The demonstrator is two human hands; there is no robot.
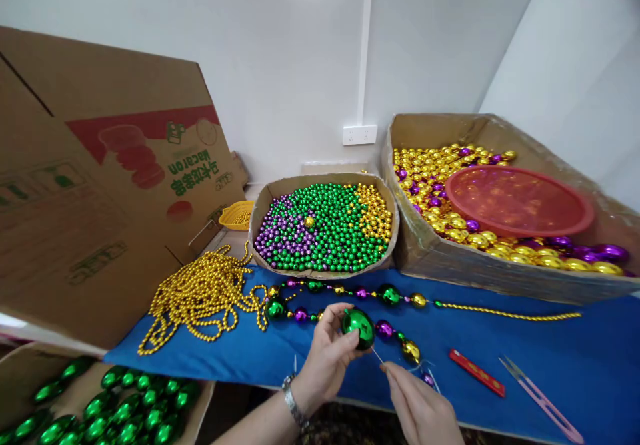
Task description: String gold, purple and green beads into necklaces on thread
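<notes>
My left hand (327,358), with a metal watch band on its wrist, holds a large shiny green ball (358,329) between thumb and fingers. My right hand (417,398) pinches a thin pale needle-like piece (379,356) whose tip meets the ball's lower right side. Beside the ball, a purple bead (384,329) and a gold bead (411,352) belong to a strand on the blue cloth (540,345). Behind my hands lies a beaded row with a green ball (389,294), ending at the right in a gold bead chain (510,313).
Small beads fill a box (320,275) at centre; a larger box (430,258) with a red tray (520,202) stands right. Gold chains (200,298) and a tall carton (150,232) are left, green balls (125,408) lower left. A red cutter (477,372) and pink tweezers (543,400) lie right.
</notes>
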